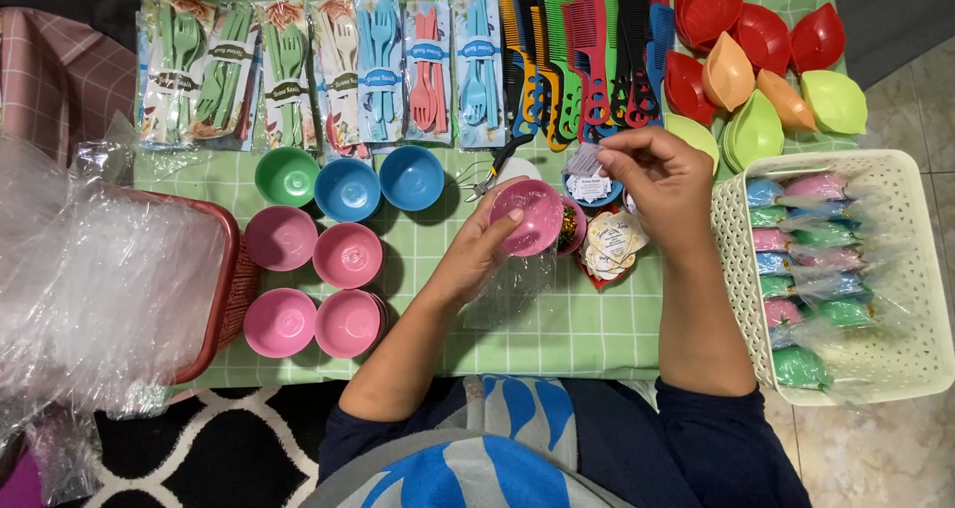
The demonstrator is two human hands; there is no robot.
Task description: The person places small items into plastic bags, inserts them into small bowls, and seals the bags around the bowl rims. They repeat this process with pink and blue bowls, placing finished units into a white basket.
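Head view: five pink bowls (282, 237); one green bowl (286, 175); two blue bowls (347, 189)

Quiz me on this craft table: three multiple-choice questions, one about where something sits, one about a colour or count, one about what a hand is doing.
1. Where is the white basket of wrapped bundles?
A. At the table's right end
B. At the left, under the plastic bags
C. Among the combs at the far edge

2. How many bowls stand in the short row just below the cutlery packs?
A. One blue
B. One green and two blue
C. Three pink

3. What is the left hand doing?
A. Lying flat on the cloth
B. Holding scissors
C. Holding a pink bowl

Answers:
1. A: the basket stands at the right end of the checked cloth, beside the right hand.
2. B: a green bowl and two blue bowls stand side by side.
3. C: its fingers wrap the pink bowl, tilted above the cloth.
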